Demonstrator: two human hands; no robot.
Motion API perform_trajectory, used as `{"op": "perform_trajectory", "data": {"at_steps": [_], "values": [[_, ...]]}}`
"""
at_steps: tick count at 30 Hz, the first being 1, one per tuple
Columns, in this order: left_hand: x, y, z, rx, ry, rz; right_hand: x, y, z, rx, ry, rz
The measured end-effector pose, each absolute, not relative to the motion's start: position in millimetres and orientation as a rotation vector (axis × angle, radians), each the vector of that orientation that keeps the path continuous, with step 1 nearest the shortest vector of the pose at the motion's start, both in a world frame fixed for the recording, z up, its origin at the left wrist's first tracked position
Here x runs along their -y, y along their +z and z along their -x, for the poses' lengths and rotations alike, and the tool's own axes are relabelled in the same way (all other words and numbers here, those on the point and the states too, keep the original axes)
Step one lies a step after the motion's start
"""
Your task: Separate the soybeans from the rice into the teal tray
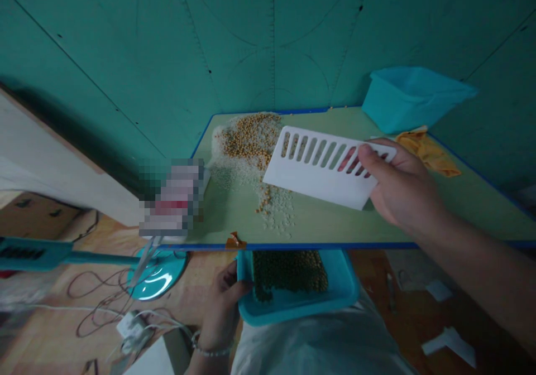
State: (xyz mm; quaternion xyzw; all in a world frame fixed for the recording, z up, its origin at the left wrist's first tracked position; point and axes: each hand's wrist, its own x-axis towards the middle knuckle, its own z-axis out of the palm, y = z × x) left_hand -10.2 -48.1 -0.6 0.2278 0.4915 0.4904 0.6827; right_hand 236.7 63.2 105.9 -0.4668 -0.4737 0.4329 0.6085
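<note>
A white slotted plastic scraper (326, 181) is gripped at its right end by my right hand (402, 182), with the thumb over the slots. It is held tilted above the tabletop, its left end near a spread of yellow soybeans (251, 132) and pale, clear granules (234, 175). Below the table's front edge, my left hand (230, 291) grasps the left rim of a teal tray (293, 311). Inside that tray lie many small dark green and yellow beans (288, 272); its back edge is hidden under the tabletop.
At the table's (343, 227) back right stands a teal bin (402, 104) beside a crumpled orange cloth (435, 154). A pixelated device (173, 199) stands at the left edge. Brown tape (235, 242) sticks to the front edge. Cables and a power adapter (133, 327) lie lower left.
</note>
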Motion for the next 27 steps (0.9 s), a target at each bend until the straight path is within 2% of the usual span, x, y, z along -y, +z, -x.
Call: {"op": "perform_trajectory", "data": {"at_steps": [11, 27], "values": [[48.7, 6.3, 18.6, -1.181, 1.110, -0.506, -89.6, 93.9, -222.7, 1.356, 0.905, 1.135], [45.8, 0.7, 37.5, -1.218, 1.171, -0.502, -66.7, 96.6, -212.5, 1.363, 1.136, 1.120]]}}
